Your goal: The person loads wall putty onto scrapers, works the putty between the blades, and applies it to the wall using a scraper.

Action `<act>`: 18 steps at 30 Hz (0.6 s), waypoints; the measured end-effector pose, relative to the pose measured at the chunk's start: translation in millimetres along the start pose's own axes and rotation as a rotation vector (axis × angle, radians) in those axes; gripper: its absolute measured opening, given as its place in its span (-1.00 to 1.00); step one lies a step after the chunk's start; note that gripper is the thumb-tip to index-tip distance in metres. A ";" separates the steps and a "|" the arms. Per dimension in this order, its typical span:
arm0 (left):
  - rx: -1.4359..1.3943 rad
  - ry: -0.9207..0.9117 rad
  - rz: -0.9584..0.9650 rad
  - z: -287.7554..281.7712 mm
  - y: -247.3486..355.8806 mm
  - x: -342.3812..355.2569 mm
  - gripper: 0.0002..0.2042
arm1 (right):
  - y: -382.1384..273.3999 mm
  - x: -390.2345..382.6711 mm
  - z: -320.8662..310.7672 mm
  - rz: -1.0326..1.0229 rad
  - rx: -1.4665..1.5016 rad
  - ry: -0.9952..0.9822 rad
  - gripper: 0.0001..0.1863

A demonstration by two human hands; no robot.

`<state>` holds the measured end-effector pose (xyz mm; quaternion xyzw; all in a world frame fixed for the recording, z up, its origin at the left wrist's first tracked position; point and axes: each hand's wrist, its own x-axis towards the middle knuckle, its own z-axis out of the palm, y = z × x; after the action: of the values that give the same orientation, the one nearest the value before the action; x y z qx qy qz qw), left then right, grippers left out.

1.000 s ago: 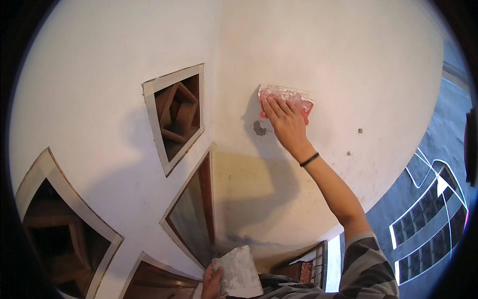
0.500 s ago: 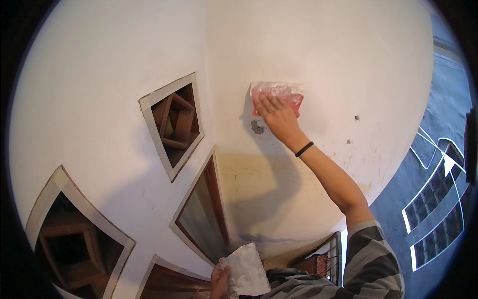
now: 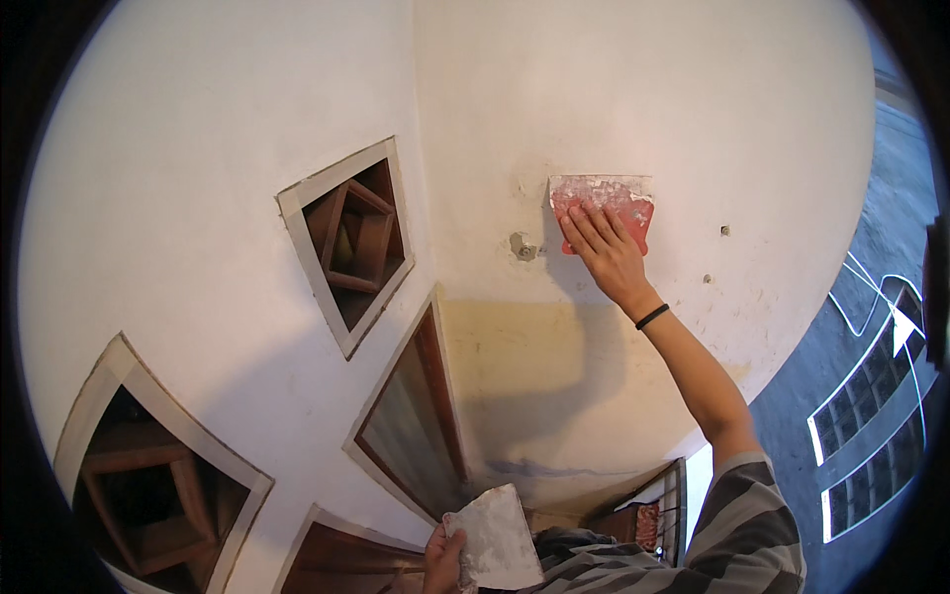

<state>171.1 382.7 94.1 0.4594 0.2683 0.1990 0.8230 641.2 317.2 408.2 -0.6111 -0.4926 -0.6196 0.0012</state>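
My right hand (image 3: 609, 252) presses a flat red scraper (image 3: 602, 201), smeared with white filler, against the white wall (image 3: 643, 99). Its fingers lie spread over the blade. A black band circles that wrist. Just left of the scraper there is a small grey chipped spot (image 3: 522, 247) in the wall. Low in the view, my left hand (image 3: 442, 561) grips a second flat blade (image 3: 492, 540) caked with white filler, held close to my striped shirt.
Square openings with wooden frames (image 3: 348, 243) (image 3: 148, 485) are cut into the wall on the left of a corner. A yellowish patch (image 3: 534, 346) lies below the scraper. A glass pane (image 3: 411, 426) leans by the corner. White floor markings (image 3: 871, 396) show at right.
The view has shifted, and my right hand has carried the red scraper a little sideways along the wall, away from the chipped spot. My left hand still holds the caked blade low.
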 end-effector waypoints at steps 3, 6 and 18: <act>-0.009 0.124 -0.006 16.2 18.5 -7.0 -0.48 | 4.9 -13.1 12.0 -0.071 -0.025 -0.111 -0.41; 0.089 0.076 -0.076 -4.9 1.9 5.2 -0.47 | -7.1 -13.3 -3.6 -0.167 0.077 -0.152 -0.43; -0.122 -0.019 0.045 28.4 35.5 -4.4 -0.72 | -44.7 -14.1 -5.3 0.002 0.199 -0.177 -0.44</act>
<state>182.5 379.4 138.2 0.4162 0.2374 0.2289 0.8474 613.8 328.5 371.5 -0.6606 -0.5494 -0.5112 0.0190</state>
